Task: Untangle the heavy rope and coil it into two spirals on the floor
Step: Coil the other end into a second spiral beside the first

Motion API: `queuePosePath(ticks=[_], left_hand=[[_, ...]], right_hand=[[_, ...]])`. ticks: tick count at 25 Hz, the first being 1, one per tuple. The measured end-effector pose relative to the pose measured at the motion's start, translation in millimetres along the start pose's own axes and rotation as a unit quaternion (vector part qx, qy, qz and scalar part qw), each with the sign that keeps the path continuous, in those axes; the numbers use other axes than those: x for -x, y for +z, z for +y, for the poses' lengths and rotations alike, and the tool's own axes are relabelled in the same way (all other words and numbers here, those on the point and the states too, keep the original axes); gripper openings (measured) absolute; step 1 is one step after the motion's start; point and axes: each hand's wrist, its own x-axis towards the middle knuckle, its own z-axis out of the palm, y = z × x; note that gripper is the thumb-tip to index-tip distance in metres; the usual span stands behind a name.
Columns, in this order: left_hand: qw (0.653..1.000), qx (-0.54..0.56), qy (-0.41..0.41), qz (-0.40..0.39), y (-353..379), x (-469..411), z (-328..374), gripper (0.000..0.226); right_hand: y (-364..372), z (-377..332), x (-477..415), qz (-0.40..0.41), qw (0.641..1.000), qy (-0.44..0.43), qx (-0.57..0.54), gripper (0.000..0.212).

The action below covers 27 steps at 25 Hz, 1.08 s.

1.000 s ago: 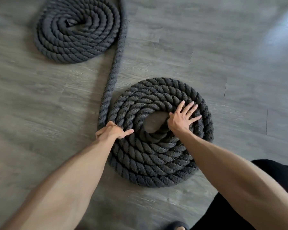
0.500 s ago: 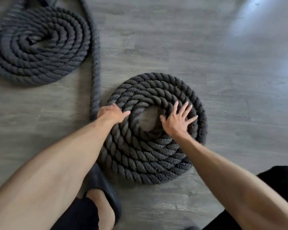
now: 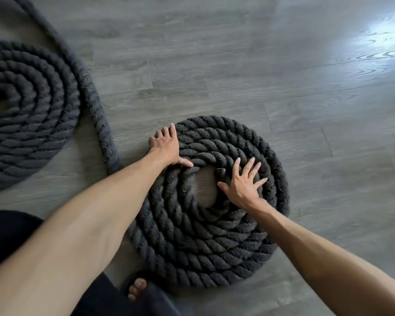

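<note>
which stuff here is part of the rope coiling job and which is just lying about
Job: near coil, far coil, loose stretch beside it, left hand and right hand, both on the near coil.
Just there: floor, foot in a slipper, black trousers.

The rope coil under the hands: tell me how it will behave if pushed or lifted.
The rope coil looks thick and many-turned, so probably heavy. Lifted by one edge, it would likely sag and unwind, being loose turns. Pushed on the smooth floor, it might slide, turns shifting.
</note>
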Motion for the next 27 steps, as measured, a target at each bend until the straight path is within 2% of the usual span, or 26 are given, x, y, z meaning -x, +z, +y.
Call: queuePosePath(ticks=[6,10,13,16,18,20,21,23,25,27], left_hand=[[0.991,0.022,-0.115,-0.067,-21.7,-32.3,-61.8,0.161],[0.962,0.062,-0.222,-0.149,-43.8,-60.0,-119.3,0.159],[0.949,0.104,-0.248,-0.164,-50.8,-72.0,-143.0,0.158],[0.941,0.115,-0.266,-0.176,-59.1,-79.1,-142.9,0.156],[0.934,0.113,-0.276,-0.196,-70.2,-82.0,-138.4,0.156],[0.932,0.112,-0.276,-0.206,-73.7,-83.7,-139.6,0.157],[0.933,0.111,-0.275,-0.204,-72.9,-82.8,-140.6,0.157],[0.937,0.105,-0.271,-0.194,-74.1,-81.4,-138.0,0.157],[0.933,0.107,-0.287,-0.191,-74.4,-82.4,-137.2,0.156],[0.922,0.138,-0.307,-0.193,-79.7,-88.3,-136.1,0.155]], right_hand=[[-59.5,-67.3,-66.6,-0.036,0.985,-0.124,0.111,0.100],[-103.1,-153.5,-139.5,-0.046,0.959,-0.202,0.195,0.101],[-127.7,-203.5,-184.7,-0.042,0.941,-0.239,0.237,0.102],[-143.9,-220.9,-208.9,-0.022,0.936,-0.256,0.242,0.102],[-135.5,-209.7,-203.4,0.035,0.954,-0.221,0.200,0.102],[-106.3,-191.9,-184.1,0.105,0.982,-0.120,0.096,0.102],[-92.3,-186.4,-173.4,0.115,0.990,-0.060,0.052,0.102],[-79.6,-179.4,-171.5,0.074,0.997,0.001,0.007,0.098],[-83.5,-184.0,-184.6,0.043,0.999,-0.016,0.023,0.094],[-98.3,-188.8,-206.2,0.046,0.995,-0.052,0.065,0.093]])
